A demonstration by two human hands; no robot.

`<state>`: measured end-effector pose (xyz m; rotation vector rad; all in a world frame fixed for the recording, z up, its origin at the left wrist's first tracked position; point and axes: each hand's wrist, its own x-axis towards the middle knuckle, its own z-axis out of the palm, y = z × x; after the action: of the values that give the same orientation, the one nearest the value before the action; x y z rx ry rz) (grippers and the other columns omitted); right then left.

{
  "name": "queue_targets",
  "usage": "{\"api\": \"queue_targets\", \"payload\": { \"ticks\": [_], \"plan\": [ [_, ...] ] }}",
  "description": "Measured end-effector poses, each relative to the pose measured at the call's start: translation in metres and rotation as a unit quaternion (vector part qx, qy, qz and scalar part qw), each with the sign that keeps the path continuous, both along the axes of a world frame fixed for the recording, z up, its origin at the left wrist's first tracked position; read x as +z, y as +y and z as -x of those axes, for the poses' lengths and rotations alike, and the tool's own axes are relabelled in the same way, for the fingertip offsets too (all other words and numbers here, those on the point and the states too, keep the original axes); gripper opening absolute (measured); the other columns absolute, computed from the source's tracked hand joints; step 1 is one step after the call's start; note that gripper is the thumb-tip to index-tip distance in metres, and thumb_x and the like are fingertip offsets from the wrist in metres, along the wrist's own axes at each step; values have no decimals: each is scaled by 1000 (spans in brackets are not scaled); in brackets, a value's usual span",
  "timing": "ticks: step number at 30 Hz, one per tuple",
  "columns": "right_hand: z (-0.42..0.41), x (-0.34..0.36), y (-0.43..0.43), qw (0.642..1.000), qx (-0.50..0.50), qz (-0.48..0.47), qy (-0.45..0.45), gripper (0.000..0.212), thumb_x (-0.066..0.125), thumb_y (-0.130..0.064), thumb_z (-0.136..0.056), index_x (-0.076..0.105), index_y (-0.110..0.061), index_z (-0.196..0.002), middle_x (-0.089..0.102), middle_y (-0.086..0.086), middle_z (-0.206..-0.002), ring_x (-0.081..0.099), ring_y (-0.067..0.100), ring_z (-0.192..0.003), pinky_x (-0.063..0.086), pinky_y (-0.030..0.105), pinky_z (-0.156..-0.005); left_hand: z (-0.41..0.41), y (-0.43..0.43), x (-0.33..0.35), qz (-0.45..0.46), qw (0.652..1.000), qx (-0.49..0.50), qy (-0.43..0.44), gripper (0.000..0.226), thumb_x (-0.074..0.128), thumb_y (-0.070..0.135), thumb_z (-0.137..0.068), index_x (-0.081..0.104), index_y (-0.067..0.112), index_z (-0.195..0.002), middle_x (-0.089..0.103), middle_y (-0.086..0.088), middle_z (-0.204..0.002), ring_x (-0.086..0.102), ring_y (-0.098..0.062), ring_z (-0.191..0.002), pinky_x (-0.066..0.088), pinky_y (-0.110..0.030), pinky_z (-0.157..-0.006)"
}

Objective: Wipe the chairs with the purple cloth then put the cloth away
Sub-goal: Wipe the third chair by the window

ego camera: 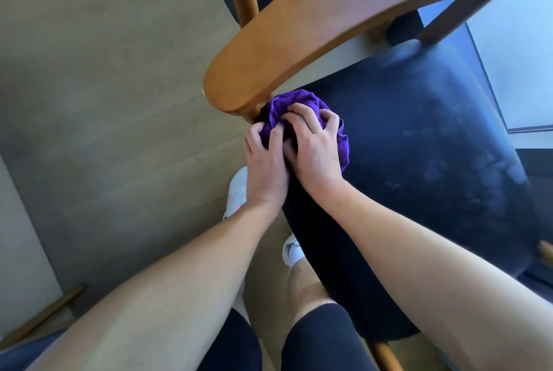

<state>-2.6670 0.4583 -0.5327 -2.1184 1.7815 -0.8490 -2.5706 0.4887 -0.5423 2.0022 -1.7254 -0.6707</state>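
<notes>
Your left hand (266, 161) and right hand (314, 149) lie side by side and touching, each grip clamped with curled fingers on the bunched purple cloth (284, 104). The cloth sits under both grips at the corner of the dark chair seat (419, 146), against the wooden post (253, 112) just beyond your left fingers. A curved wooden rail (299, 41) overhangs just ahead of the grips. To the right, the smudged seat runs wide and open. To the left, its edge drops to the floor (104, 86).
</notes>
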Motion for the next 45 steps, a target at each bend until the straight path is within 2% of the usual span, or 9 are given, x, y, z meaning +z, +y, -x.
{"api": "queue_targets", "payload": {
  "ticks": [4, 10, 14, 18, 21, 25, 30, 37, 45],
  "plan": [
    [-4, 6, 26, 999, 27, -25, -2, 25, 71, -4, -79, 71, -3, -103, 68, 8, -115, 42, 19, -108, 47, 53, -92, -4, 30, 4, -28, 999, 28, 19, 29, 49, 10, -100, 56, 11, -128, 42, -12, -134, 36, -23, -121, 30, -18, -105],
    [-10, 4, 69, 991, 96, -94, 24, 20, 66, -10, -80, 72, -9, -99, 67, 1, -114, 48, 30, -97, 43, 46, -95, -16, 84, 14, -64, 997, 21, 22, 36, 56, -5, -89, 52, 8, -122, 41, -18, -129, 52, -38, -109, 46, -38, -95],
    [-4, 23, 60, 994, 58, -91, -25, 23, 70, -6, -72, 73, -8, -95, 68, 1, -108, 38, 20, -91, 48, 45, -84, -15, 75, 36, -67, 997, 19, 36, 39, 43, 2, -85, 56, -1, -121, 46, -25, -125, 53, -44, -110, 47, -43, -95],
    [13, 52, 51, 991, -64, -109, -40, 36, 63, -12, -77, 68, -12, -113, 59, 2, -129, 43, 30, -104, 45, 45, -91, 2, 36, 66, -4, 999, -34, 4, 39, 41, 26, -94, 60, 12, -125, 50, -17, -131, 51, -38, -113, 45, -49, -96],
    [32, 59, 43, 977, -157, -140, 21, 59, 63, -19, -75, 57, -20, -134, 39, 3, -152, 40, 40, -127, 38, 50, -103, 20, 5, 72, -1, 995, -80, -65, 49, 37, 26, -92, 51, 26, -140, 41, -13, -147, 44, -37, -125, 40, -51, -101],
    [53, 36, 33, 970, -151, -183, 57, 68, 59, -24, -82, 43, -21, -149, 25, 12, -161, 24, 44, -144, 30, 59, -113, 36, -18, 39, -9, 979, -171, -111, 53, 47, 23, -94, 43, 32, -146, 33, -13, -154, 35, -38, -137, 39, -56, -103],
    [53, 4, 30, 960, -148, -211, 113, 62, 57, -30, -84, 50, -20, -144, 38, 12, -155, 42, 48, -125, 39, 53, -103, 26, -28, 4, -9, 957, -225, -184, 44, 50, 38, -95, 48, 37, -139, 42, -10, -148, 44, -40, -127, 43, -54, -91],
    [39, 17, 32, 980, -184, -17, 77, 45, 80, 4, -56, 71, 1, -100, 34, 4, -121, 34, 22, -102, 58, 45, -70, 31, -21, 2, 13, 954, -218, -207, 33, 52, 27, -92, 51, 25, -124, 54, -16, -133, 55, -39, -100, 49, -50, -77],
    [11, -4, 57, 956, -269, -110, 34, 37, 48, -10, -80, 69, -11, -111, 56, 8, -132, 42, 30, -88, 49, 41, -75, 9, -7, -1, 30, 954, -261, -146, 38, 59, 14, -89, 47, 23, -124, 51, -20, -127, 51, -37, -83, 49, -46, -73]
  ]
}}
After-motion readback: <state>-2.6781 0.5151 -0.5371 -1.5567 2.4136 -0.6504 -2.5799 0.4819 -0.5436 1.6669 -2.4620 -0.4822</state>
